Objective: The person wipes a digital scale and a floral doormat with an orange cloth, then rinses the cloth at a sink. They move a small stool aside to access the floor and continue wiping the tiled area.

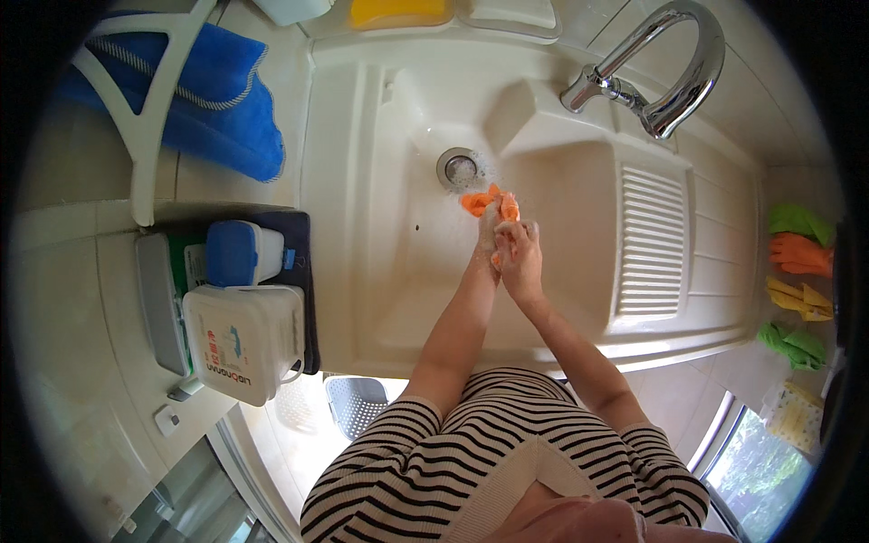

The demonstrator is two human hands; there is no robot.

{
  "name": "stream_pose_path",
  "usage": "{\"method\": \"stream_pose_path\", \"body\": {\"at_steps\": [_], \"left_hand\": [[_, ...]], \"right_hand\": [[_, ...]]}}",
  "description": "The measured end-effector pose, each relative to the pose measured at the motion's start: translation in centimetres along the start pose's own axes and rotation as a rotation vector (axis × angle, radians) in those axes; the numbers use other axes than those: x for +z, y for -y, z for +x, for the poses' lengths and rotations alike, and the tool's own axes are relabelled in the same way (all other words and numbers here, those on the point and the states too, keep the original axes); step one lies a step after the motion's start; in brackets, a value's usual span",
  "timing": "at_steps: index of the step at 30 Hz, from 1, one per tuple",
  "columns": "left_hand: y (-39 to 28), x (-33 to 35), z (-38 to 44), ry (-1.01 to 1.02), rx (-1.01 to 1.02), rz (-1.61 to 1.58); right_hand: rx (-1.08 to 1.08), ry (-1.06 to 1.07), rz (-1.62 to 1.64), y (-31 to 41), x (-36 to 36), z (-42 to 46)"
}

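Over the basin of a cream laundry sink [448, 285], both hands are together on a soapy, wet orange cloth [477, 203]. My left hand [490, 220] is closed around the bunched cloth, and its ends stick out past the fingers. My right hand [521, 252] presses against the left hand and wrist with curled fingers. A bit of orange shows under the right fingers too. Lather covers parts of both hands. Just beyond them lies the metal drain [458, 170], with white foam on and beside it. The hands hide much of the cloth.
A chrome faucet [645, 75] arches over the back right. To the right is a ribbed washboard [652, 241]. At left stand a lidded plastic tub [244, 339], a blue-lidded box [234, 253] and a blue towel [224, 122] behind a white hanger [146, 129]. Gloves [801, 254] hang far right.
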State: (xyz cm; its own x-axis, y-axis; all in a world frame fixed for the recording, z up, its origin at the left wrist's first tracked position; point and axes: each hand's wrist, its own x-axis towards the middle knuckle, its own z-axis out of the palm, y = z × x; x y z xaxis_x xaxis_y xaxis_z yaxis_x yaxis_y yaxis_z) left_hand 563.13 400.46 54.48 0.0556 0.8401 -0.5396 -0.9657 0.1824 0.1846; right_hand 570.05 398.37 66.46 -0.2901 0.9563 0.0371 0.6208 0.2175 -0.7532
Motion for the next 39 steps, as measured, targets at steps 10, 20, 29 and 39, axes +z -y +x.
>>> {"method": "stream_pose_path", "body": {"at_steps": [10,20,29,39], "left_hand": [[1.2,3.2,-0.6,0.111,-0.051,-0.142],[2.0,4.8,-0.4,-0.086,0.127,1.108],[2.5,5.8,-0.4,-0.17,0.299,0.445],[2.2,8.0,-2.8,-0.165,0.055,0.096]], "right_hand": [[-0.057,-0.129,-0.299,-4.3,0.6,2.7],[0.613,0.443,0.217,-8.4,-3.3,9.7],[0.305,-0.145,1.031,-8.1,-1.8,8.6],[0.221,-0.072,0.513,-5.3,-1.2,5.5]]}}
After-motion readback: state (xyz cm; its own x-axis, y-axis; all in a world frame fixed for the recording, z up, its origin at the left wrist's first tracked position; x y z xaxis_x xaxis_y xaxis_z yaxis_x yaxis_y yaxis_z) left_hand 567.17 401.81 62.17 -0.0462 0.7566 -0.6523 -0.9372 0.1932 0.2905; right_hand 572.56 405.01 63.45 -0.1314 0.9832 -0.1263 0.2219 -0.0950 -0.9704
